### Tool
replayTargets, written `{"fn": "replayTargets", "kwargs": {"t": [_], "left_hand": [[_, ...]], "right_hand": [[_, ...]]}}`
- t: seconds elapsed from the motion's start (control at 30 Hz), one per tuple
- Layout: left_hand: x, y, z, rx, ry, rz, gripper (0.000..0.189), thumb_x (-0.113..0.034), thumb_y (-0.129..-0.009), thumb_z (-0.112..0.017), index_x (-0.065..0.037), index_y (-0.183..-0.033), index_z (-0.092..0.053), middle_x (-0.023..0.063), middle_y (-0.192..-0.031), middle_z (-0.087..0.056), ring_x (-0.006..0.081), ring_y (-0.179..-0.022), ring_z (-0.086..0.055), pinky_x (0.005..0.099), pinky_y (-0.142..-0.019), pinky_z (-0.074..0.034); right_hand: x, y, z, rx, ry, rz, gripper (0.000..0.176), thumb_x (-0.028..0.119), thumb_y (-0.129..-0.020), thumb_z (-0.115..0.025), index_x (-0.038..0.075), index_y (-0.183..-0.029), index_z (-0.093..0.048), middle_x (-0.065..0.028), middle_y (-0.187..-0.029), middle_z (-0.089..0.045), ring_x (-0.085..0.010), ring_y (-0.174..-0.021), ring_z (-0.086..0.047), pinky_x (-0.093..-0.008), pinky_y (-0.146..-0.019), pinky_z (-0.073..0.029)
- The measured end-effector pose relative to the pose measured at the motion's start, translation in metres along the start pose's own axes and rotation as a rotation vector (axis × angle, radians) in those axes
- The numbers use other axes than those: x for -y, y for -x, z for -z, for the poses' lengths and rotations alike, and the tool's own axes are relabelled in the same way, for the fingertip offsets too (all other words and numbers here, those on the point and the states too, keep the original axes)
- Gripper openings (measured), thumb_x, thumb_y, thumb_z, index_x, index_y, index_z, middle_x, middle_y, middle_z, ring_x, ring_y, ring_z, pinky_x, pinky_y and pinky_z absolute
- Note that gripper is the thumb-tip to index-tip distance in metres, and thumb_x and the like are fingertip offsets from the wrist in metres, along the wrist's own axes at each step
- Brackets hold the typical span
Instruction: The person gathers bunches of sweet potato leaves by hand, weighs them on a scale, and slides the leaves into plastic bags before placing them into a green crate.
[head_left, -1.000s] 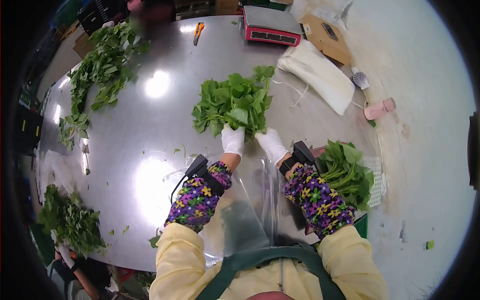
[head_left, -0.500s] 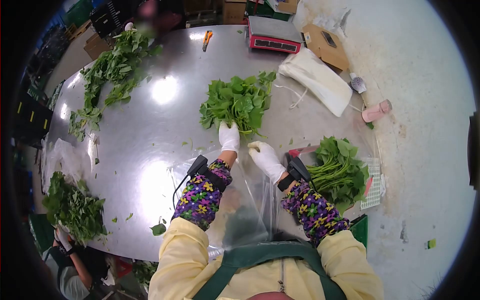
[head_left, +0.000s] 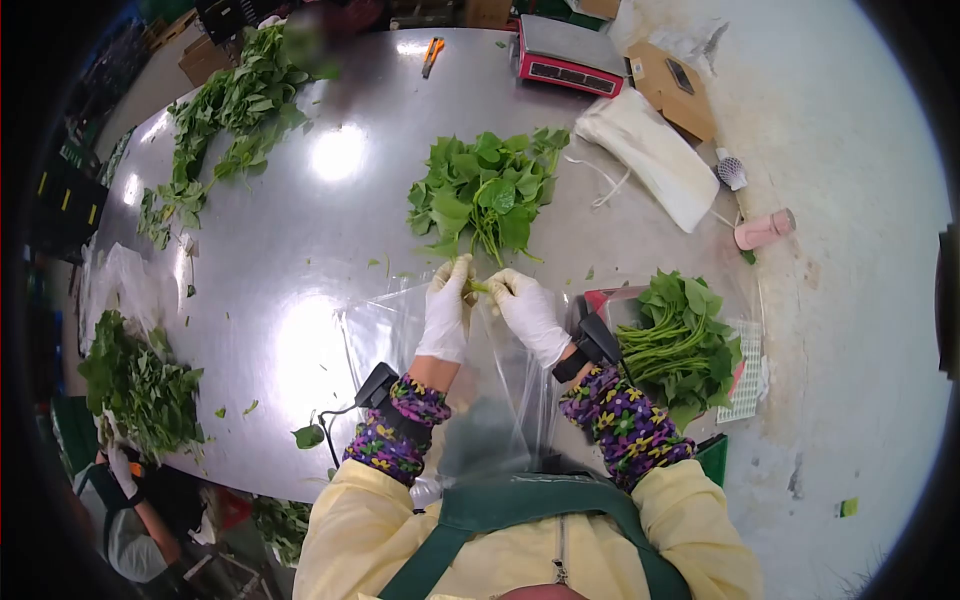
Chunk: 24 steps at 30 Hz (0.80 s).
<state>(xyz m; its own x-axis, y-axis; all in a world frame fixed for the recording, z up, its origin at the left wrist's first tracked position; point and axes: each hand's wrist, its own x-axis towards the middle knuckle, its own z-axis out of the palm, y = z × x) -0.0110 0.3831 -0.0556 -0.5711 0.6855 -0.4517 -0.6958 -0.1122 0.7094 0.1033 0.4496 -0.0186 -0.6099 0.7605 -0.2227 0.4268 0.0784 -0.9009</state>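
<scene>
In the head view, the left hand [head_left: 443, 318] and right hand [head_left: 530, 322] are meeting mid-frame, both grips pinching together on a small green stem [head_left: 480, 287]. A leafy bunch [head_left: 487, 190] is lying just above them on the table [head_left: 330, 225]; clear plastic [head_left: 497, 385] is spreading below, and more greens [head_left: 683, 345] are resting at right.

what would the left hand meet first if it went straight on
The left hand would likely meet the leafy bunch lying just ahead on the table, though height is unclear.
</scene>
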Motion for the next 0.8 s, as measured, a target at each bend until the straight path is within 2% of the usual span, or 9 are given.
{"fn": "replayTargets", "kwargs": {"t": [0.03,0.17,0.23,0.27,0.4,0.5,0.63,0.7,0.8], "left_hand": [[-0.002,0.006,0.000,0.086,0.113,0.038,0.028,-0.036,-0.097,-0.062,-0.007,-0.098,-0.065,-0.0023,-0.078,-0.060,0.0075,-0.069,-0.054,0.0233,-0.061,-0.043],[-0.002,0.020,0.013,0.388,0.343,0.145,0.044,-0.041,-0.102,-0.049,-0.002,-0.112,-0.065,0.0010,-0.081,-0.059,0.0116,-0.078,-0.054,0.0278,-0.073,-0.044],[-0.016,0.019,0.012,0.186,0.261,-0.050,0.043,-0.039,-0.103,-0.047,-0.001,-0.114,-0.065,0.0002,-0.080,-0.058,0.0113,-0.075,-0.051,0.0274,-0.072,-0.043],[-0.022,0.016,0.013,-0.014,0.173,-0.249,0.042,-0.037,-0.104,-0.046,-0.001,-0.115,-0.064,-0.0005,-0.078,-0.058,0.0110,-0.072,-0.049,0.0271,-0.071,-0.043],[-0.029,0.007,0.041,0.024,0.163,-0.221,0.041,-0.035,-0.105,-0.044,-0.001,-0.114,-0.064,-0.0018,-0.073,-0.057,0.0091,-0.069,-0.049,0.0248,-0.067,-0.042],[-0.019,0.010,0.040,0.055,0.146,-0.201,0.039,-0.033,-0.106,-0.044,0.000,-0.114,-0.064,-0.0014,-0.070,-0.058,0.0081,-0.069,-0.052,0.0236,-0.065,-0.042],[-0.001,0.014,0.047,0.032,0.145,-0.109,0.040,-0.032,-0.106,-0.044,0.001,-0.116,-0.064,0.0017,-0.077,-0.064,0.0085,-0.068,-0.055,0.0235,-0.063,-0.043],[-0.002,0.019,0.033,0.058,0.059,0.064,0.038,-0.031,-0.105,-0.045,0.000,-0.115,-0.064,0.0070,-0.089,-0.069,0.0124,-0.078,-0.062,0.0256,-0.072,-0.048],[-0.013,0.035,0.002,0.182,0.249,0.034,0.034,-0.030,-0.104,-0.047,-0.001,-0.110,-0.064,0.0107,-0.099,-0.070,0.0169,-0.089,-0.065,0.0294,-0.081,-0.051]], "right_hand": [[0.004,0.001,-0.004,0.046,-0.216,-0.144,0.022,0.020,-0.100,-0.056,-0.001,-0.100,-0.064,-0.0064,-0.079,-0.067,-0.0165,-0.070,-0.063,-0.0301,-0.065,-0.050],[0.001,-0.005,-0.017,0.149,-0.408,-0.177,0.022,0.017,-0.101,-0.053,-0.002,-0.097,-0.064,-0.0016,-0.075,-0.064,-0.0089,-0.068,-0.058,-0.0248,-0.061,-0.048],[-0.024,-0.019,-0.022,0.027,-0.224,-0.033,0.025,0.022,-0.099,-0.058,-0.002,-0.098,-0.064,-0.0086,-0.077,-0.066,-0.0192,-0.068,-0.062,-0.0305,-0.063,-0.050],[-0.038,-0.031,-0.019,-0.115,0.129,0.075,0.031,0.031,-0.094,-0.063,-0.001,-0.094,-0.063,-0.0173,-0.081,-0.067,-0.0344,-0.072,-0.064,-0.0398,-0.066,-0.052],[-0.044,-0.055,-0.014,-0.315,0.679,-0.096,0.037,0.040,-0.088,-0.064,0.003,-0.091,-0.065,-0.0193,-0.087,-0.069,-0.0408,-0.088,-0.065,-0.0478,-0.077,-0.050],[-0.058,-0.072,-0.013,-0.205,0.691,-0.109,0.032,0.038,-0.089,-0.061,0.007,-0.093,-0.065,-0.0160,-0.083,-0.069,-0.0387,-0.087,-0.065,-0.0464,-0.077,-0.050],[0.006,-0.038,-0.013,-0.278,0.413,-0.005,0.027,0.034,-0.094,-0.054,0.010,-0.094,-0.064,-0.0173,-0.083,-0.068,-0.0416,-0.076,-0.064,-0.0492,-0.066,-0.049],[0.017,-0.017,-0.017,-0.310,0.420,0.094,0.026,0.034,-0.095,-0.052,0.011,-0.094,-0.064,-0.0155,-0.084,-0.068,-0.0396,-0.075,-0.065,-0.0493,-0.065,-0.049],[0.019,0.012,-0.028,-0.063,0.688,0.307,0.024,0.033,-0.094,-0.057,0.011,-0.093,-0.066,-0.0143,-0.082,-0.067,-0.0366,-0.075,-0.065,-0.0462,-0.065,-0.049]]}}
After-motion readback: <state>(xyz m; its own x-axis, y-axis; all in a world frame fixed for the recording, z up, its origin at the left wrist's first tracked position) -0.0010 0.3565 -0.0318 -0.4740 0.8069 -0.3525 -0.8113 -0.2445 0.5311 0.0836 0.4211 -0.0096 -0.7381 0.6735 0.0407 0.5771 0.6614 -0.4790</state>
